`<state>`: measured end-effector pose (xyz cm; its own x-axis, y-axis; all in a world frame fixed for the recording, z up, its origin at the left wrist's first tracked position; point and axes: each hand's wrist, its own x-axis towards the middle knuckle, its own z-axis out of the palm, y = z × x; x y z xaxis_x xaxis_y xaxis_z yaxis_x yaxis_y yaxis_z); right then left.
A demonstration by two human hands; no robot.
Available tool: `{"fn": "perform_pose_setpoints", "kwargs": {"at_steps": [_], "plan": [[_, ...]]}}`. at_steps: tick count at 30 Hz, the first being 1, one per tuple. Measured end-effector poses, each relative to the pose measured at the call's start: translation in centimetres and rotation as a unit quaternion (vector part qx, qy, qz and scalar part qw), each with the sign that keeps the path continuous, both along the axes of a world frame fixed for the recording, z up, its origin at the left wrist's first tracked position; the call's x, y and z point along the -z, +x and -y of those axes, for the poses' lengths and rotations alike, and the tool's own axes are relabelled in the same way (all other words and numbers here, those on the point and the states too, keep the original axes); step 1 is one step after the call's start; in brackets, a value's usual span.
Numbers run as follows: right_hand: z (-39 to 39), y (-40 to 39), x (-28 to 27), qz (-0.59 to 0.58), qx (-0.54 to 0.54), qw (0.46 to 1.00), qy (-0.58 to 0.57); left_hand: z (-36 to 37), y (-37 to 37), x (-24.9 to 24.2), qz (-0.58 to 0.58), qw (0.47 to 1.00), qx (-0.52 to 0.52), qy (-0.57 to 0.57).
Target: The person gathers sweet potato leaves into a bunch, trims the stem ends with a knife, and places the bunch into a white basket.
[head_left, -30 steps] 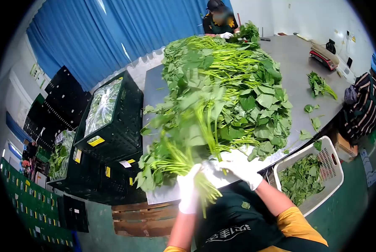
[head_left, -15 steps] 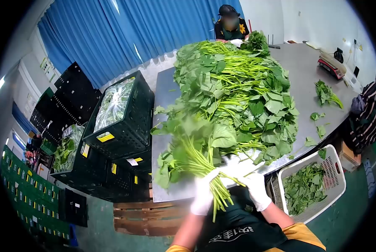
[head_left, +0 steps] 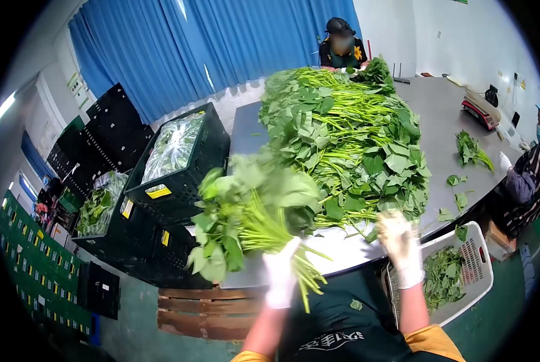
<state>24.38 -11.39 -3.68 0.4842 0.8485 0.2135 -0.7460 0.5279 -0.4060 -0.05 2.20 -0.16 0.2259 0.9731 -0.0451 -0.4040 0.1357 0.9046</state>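
Observation:
My gloved left hand is wrapped round the stems of a bunch of leafy greens. The leaves fan out up and left over the table's front edge, and the stem ends stick out below my fist. My gloved right hand is apart from the bunch, near the front right of a big heap of leafy greens. Its fingers are blurred, so whether they hold anything cannot be made out. The heap covers the middle of the metal table, stems lying across it.
Dark crates with bagged greens stand at the left. A white basket with loose leaves is low on my right. A scale and a small bunch lie on the right. One co-worker is opposite, another at the right edge.
My left hand has carried the bunch left. My right hand has come off its stems and moved up and right. A co-worker's head and hand have come into view at the right.

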Motion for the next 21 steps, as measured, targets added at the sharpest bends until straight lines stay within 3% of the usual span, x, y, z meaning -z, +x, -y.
{"fn": "perform_pose_setpoints", "kwargs": {"at_steps": [2,3,4,6,7,9,12,14,15,16,17,19,20,21], "plan": [[-2.8,-5.9,-1.1,0.212,-0.028,0.957,-0.197,1.3,1.0,0.1,-0.079,0.996,-0.020,0.030],[-3.9,-7.9,-0.6,0.280,-0.099,0.935,-0.195,1.9,1.2,0.2,-0.121,0.991,-0.014,0.049],[-5.1,-9.5,-0.3,0.347,-0.169,0.903,-0.187,1.8,1.8,3.1,-0.080,0.991,-0.057,0.091],[-5.5,-12.6,-3.7,0.671,-0.131,0.703,-0.193,1.3,0.7,3.6,-0.179,0.964,-0.051,0.189],[-6.0,-13.0,-2.4,0.674,-0.132,0.702,-0.188,0.8,0.3,3.8,-0.140,0.972,-0.070,0.177],[-7.6,-14.0,1.3,0.440,-0.324,0.818,-0.182,0.8,-0.7,2.7,-0.142,0.977,-0.056,0.145],[-7.9,-15.1,-0.9,0.484,-0.297,0.807,-0.161,1.6,-2.8,-0.4,-0.160,0.982,-0.001,0.098],[-8.7,-15.7,0.3,0.482,-0.302,0.802,-0.183,1.7,-3.8,-1.9,-0.110,0.991,0.058,0.049],[-9.4,-15.8,1.8,0.429,-0.306,0.829,-0.187,1.5,-4.7,-2.1,-0.183,0.980,0.066,0.040],[-9.5,-16.1,1.4,0.373,-0.309,0.854,-0.191,2.1,-5.0,-3.4,-0.092,0.991,0.082,0.059],[-9.3,-16.0,0.5,0.333,-0.268,0.882,-0.197,2.5,-5.9,-3.8,-0.222,0.968,0.051,0.108],[-10.0,-15.7,-0.5,0.365,-0.269,0.868,-0.201,2.8,-8.4,-2.7,-0.431,0.868,-0.002,0.245],[-10.2,-15.6,-0.9,0.396,-0.272,0.853,-0.203,2.7,-9.7,-1.7,-0.506,0.795,-0.024,0.332],[-10.0,-16.0,-1.3,0.432,-0.270,0.835,-0.207,2.6,-10.6,-1.8,-0.537,0.682,-0.061,0.492]]}}
